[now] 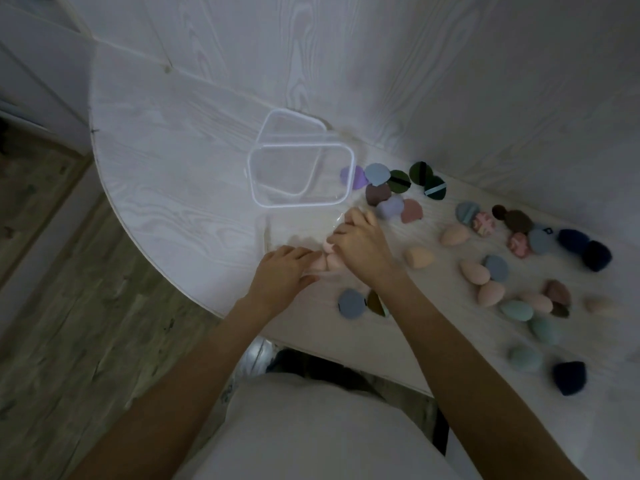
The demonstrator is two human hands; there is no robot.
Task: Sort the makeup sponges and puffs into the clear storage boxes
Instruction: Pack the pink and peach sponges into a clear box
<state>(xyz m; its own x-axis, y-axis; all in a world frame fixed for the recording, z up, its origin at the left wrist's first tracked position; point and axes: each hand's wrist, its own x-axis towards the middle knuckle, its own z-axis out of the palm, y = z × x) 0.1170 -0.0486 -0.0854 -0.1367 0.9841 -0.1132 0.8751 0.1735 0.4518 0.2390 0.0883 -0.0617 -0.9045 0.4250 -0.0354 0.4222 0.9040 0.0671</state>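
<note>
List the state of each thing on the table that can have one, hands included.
Far clear box: open, empty.
Clear lid: off, lying partly under that box.
Near clear box: between the hands, holding pink sponges.
Left hand: resting on the pink sponges.
Right hand: fingers curled over the near box.
Loose sponges and puffs: unsorted on the table.

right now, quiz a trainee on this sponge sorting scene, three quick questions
1. True or false: the clear box with the white rim already holds several sponges.
2. What do both hands meet over? A) pink sponges B) a navy puff C) a lid
3. Fill in: the two navy puffs lie to the person's ____.

Key: 1 false, it looks empty. 2 A, the left hand and right hand are at the pink sponges near the table edge. 3 right.
</note>
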